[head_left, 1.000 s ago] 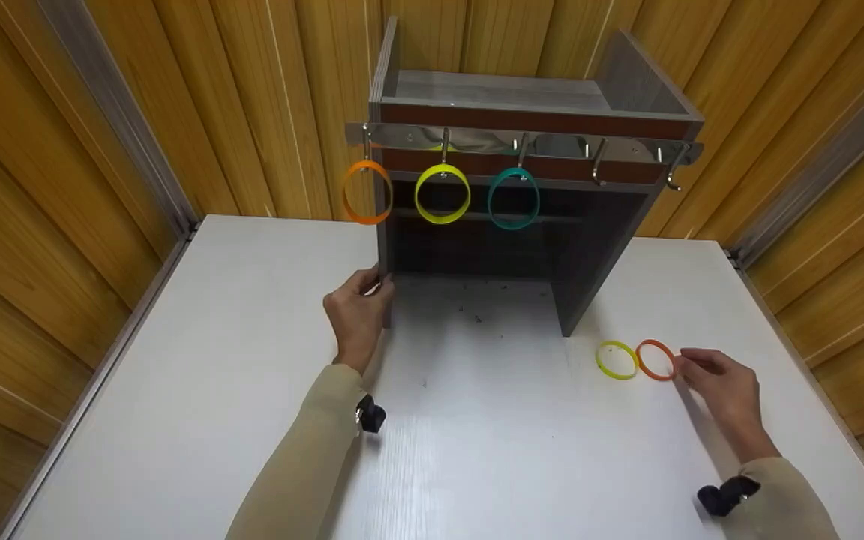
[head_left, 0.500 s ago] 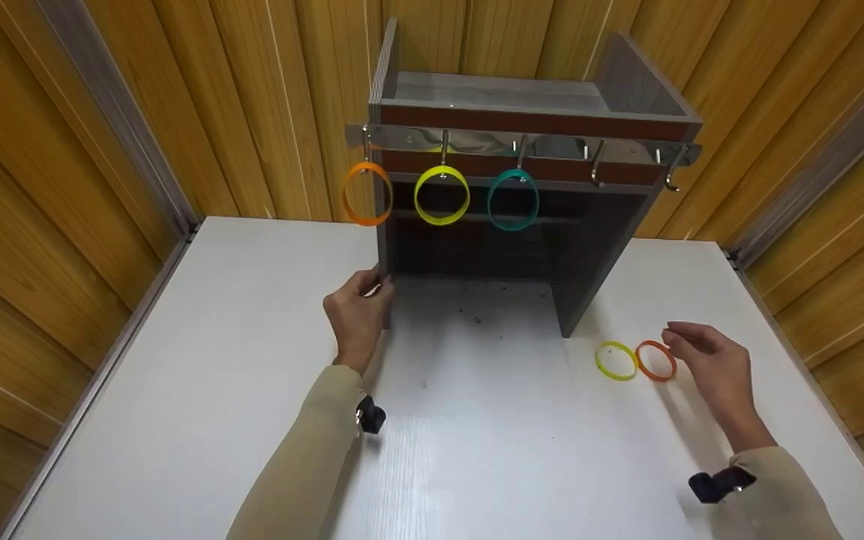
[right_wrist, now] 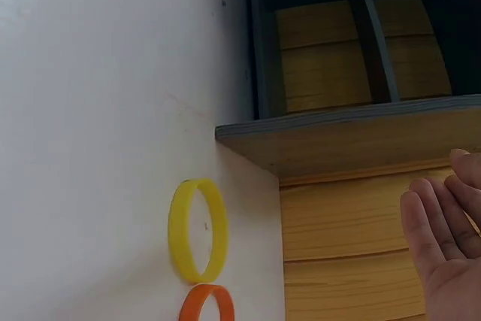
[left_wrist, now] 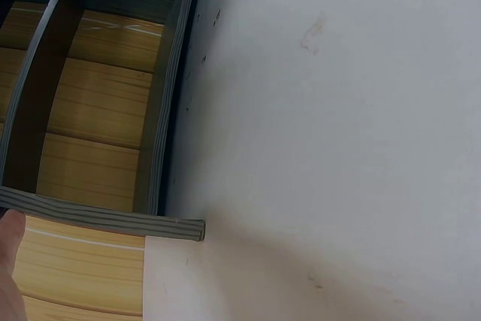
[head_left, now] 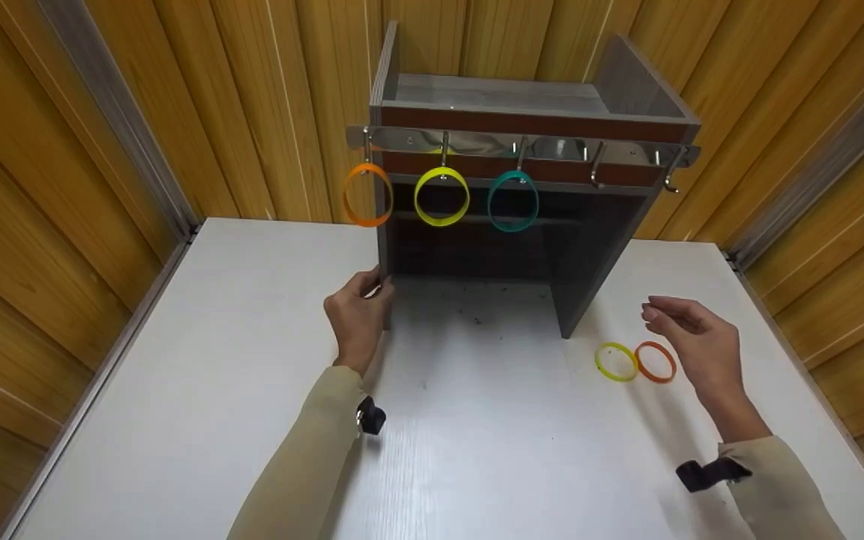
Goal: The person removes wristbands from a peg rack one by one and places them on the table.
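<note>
The grey shelf is gripped at the front edge of its left panel by the left hand, its thumb and fingers narrowed onto that edge. To the right of the shelf, the right hand is held above the worktop; its fingers are loosely bent, with the thumb near the fingertips, and nothing is gripped. Beside the shelf's right panel, 2 rings are laid on the worktop: a yellow ring, nearer the shelf, is touched by an orange ring. Across the shelf's front, a metal rail with 5 hooks is mounted. On its 3 leftmost hooks are hung, from the shelf's left, a second orange ring, a second yellow ring and a teal ring. Behind the shelf, wood-patterned panelling is seen.
</note>
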`<state>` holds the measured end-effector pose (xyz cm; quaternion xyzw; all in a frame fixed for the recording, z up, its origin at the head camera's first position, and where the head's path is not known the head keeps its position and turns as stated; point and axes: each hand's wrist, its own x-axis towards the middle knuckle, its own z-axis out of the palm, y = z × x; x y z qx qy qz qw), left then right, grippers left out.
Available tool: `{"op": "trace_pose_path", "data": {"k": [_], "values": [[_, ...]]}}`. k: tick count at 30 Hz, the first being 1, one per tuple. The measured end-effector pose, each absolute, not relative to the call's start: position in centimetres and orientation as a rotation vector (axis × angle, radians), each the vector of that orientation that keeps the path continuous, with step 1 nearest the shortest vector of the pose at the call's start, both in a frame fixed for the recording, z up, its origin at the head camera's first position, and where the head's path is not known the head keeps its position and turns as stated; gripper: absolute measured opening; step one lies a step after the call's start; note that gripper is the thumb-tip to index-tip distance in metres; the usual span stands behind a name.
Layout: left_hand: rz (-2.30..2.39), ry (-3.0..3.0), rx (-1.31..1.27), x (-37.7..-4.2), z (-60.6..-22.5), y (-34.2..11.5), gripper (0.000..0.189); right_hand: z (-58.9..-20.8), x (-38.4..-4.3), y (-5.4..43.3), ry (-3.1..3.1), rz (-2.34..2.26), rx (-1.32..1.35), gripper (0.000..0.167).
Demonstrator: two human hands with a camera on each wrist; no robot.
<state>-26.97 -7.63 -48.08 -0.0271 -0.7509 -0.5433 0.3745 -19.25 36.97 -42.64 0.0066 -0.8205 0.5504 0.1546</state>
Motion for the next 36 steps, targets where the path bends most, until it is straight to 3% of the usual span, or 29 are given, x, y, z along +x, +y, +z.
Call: {"op": "trace_pose_path", "data": {"k": [36], "values": [[-1.435,-1.875,-0.103,-27.0,-48.1,-7.6,0.017,-36.7,-20.7,29.4,-2.091,1.749,0.258,0.032]]}}
